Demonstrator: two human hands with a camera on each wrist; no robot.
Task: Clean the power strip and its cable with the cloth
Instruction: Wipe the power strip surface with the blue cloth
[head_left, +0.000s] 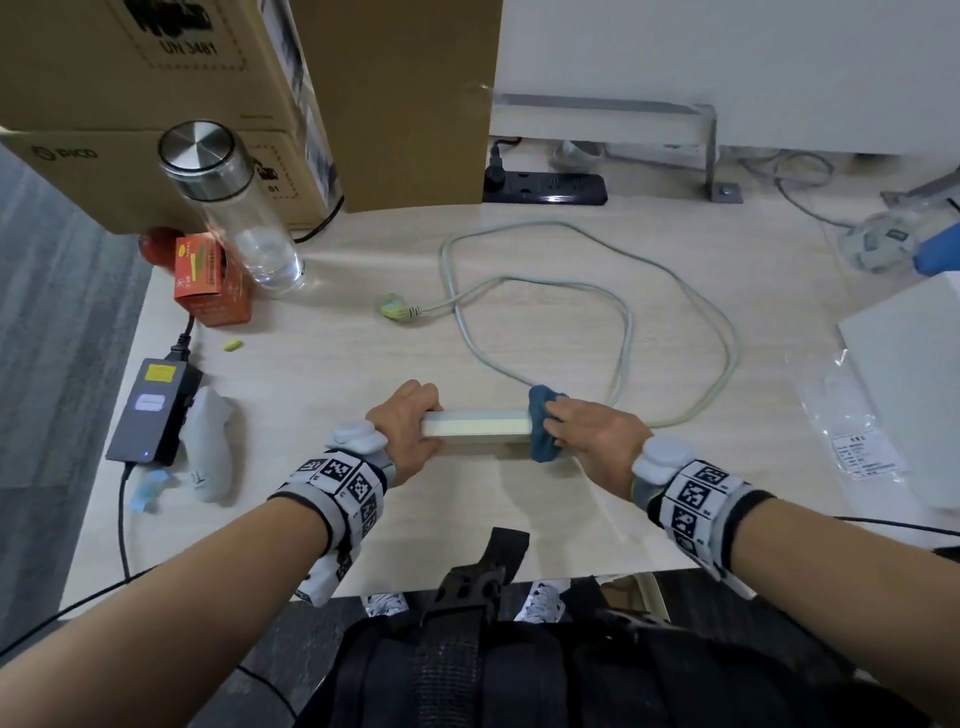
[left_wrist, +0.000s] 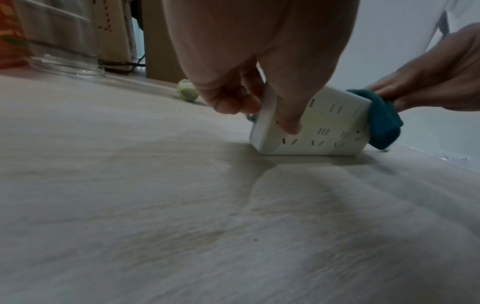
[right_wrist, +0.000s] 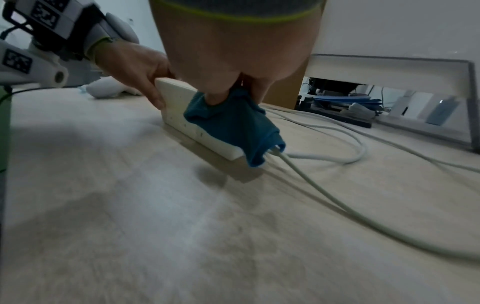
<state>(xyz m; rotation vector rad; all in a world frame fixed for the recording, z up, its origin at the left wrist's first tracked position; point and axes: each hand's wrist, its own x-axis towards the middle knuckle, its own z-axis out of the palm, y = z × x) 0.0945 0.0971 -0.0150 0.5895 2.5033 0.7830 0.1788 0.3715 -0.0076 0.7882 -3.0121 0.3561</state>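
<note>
A white power strip stands tilted on its long edge near the front of the light wooden table. My left hand grips its left end, thumb on the socket face. My right hand holds a dark teal cloth wrapped over the strip's right end, where the cable comes out. The pale cable loops across the table behind the strip and ends in a plug. In the right wrist view the cloth drapes down to the cable's root.
A glass bottle, an orange carton and cardboard boxes stand at the back left. A black adapter and white controller lie at the left edge. A black power strip lies at the back, a white box on the right.
</note>
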